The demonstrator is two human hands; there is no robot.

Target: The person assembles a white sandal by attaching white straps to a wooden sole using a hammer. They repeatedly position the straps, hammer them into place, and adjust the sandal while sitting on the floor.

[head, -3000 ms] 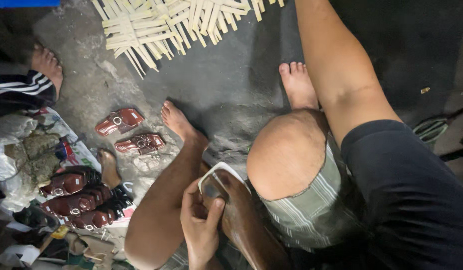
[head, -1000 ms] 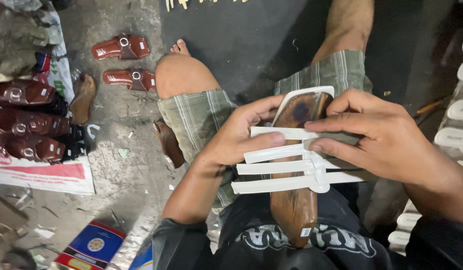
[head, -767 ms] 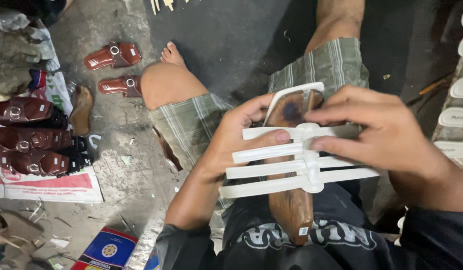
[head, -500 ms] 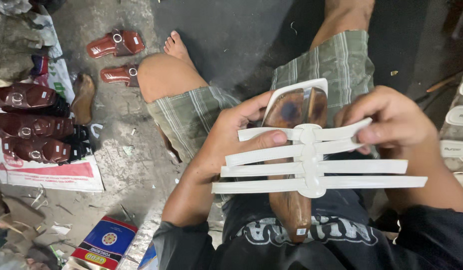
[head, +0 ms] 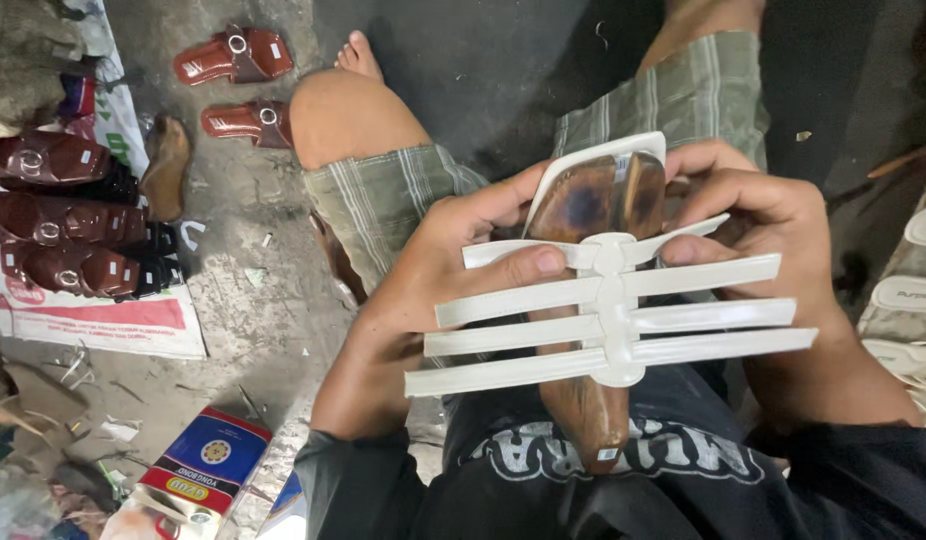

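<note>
Right over the lap, both hands close on a brown wooden shoe last [head: 593, 200] with a white strap piece [head: 608, 315] laid across it. The left hand [head: 433, 280] grips from the left side, thumb pressed on the top strap near the centre spine, fingers curled behind the last. The right hand [head: 763, 230] wraps the right side, fingertips on the upper strap end. The strap piece has four flat bands branching off a middle spine, and their ends stick out past both hands. A white sole edge [head: 583, 165] rims the toe of the last, while the heel end points down toward the black shirt. Beyond the left knee, finished brown sandals [head: 233, 60] lie on the concrete floor [head: 273, 320], with more stacked at the far left on printed paper. White soles [head: 908, 290] sit at the right edge.
</note>
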